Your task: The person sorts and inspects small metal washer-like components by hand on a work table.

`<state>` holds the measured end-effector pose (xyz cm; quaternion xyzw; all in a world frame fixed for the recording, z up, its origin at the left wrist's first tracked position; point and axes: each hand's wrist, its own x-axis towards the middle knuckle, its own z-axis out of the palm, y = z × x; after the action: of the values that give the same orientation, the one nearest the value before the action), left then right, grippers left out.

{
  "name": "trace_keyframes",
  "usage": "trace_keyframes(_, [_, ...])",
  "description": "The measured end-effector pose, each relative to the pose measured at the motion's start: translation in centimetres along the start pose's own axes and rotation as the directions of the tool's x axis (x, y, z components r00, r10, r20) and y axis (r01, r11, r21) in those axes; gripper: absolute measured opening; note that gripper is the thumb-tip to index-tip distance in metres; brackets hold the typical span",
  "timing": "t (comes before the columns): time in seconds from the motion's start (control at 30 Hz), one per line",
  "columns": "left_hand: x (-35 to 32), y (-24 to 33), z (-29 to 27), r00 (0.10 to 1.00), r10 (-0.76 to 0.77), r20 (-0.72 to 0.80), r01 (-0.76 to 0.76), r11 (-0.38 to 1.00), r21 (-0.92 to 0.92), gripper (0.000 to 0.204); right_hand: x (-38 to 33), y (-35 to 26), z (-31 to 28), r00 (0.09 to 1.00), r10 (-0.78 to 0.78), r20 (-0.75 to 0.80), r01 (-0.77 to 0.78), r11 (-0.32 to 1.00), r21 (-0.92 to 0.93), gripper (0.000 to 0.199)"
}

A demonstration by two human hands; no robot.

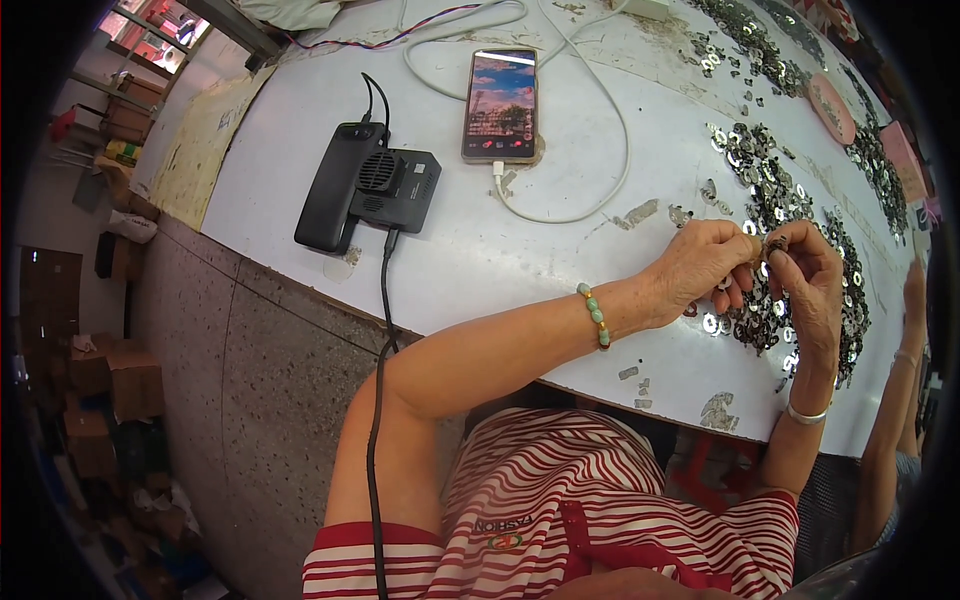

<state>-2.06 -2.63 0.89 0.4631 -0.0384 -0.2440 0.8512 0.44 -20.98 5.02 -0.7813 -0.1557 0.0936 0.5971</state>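
Above a pile of small ring-shaped metal parts [765, 180], my two hands meet with their fingertips nearly touching. My left hand [705, 265] pinches a small piece between thumb and forefinger, its other fingers curled under around what looks like another ring part. My right hand [808, 275] is closed with the fingertips on a small dark metal part [775, 245]. Exactly how the pieces in the two hands fit together is hidden by the fingers. Some parts in the pile are shiny silver, others dark.
A phone [501, 105] with a lit screen lies on the white table [450, 280], a white cable plugged into it. Left of it sit a black power bank [340, 185] and a black box with a fan [400, 190]. Another person's arm [885, 430] reaches in at right. Cardboard boxes [130, 380] stand on the left.
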Motion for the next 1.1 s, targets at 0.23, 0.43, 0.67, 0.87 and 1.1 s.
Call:
trace_keyframes(0.23, [0.1,-0.3,-0.2,1.0,0.018,-0.011,-0.018,1.0,0.022,0.031,-0.1,0.1,0.4,0.999,0.013,0.048,-0.011,0.999,-0.047,0.011])
trace_keyframes(0.43, [0.1,-0.3,-0.3,1.0,-0.002,-0.017,0.002,1.0,-0.014,0.029,-0.3,-0.1,0.7,0.997,-0.035,0.068,0.048,0.98,-0.191,0.009])
trace_keyframes(0.67, [-0.1,-0.1,-0.4,1.0,-0.007,0.009,0.008,0.998,-0.056,0.025,-0.4,-0.6,0.8,0.991,-0.092,0.098,0.117,0.949,-0.294,0.007])
trace_keyframes(0.87, [0.0,0.1,-0.4,1.0,-0.004,0.005,0.005,0.999,-0.048,0.022,-0.4,-0.8,1.0,0.989,-0.121,0.091,0.144,0.939,-0.314,0.009])
trace_keyframes(1.1, [0.0,0.1,-0.6,1.0,0.004,0.016,-0.003,0.998,-0.061,0.021,-0.4,-0.9,1.2,0.992,-0.096,0.08,0.118,0.935,-0.335,0.009])
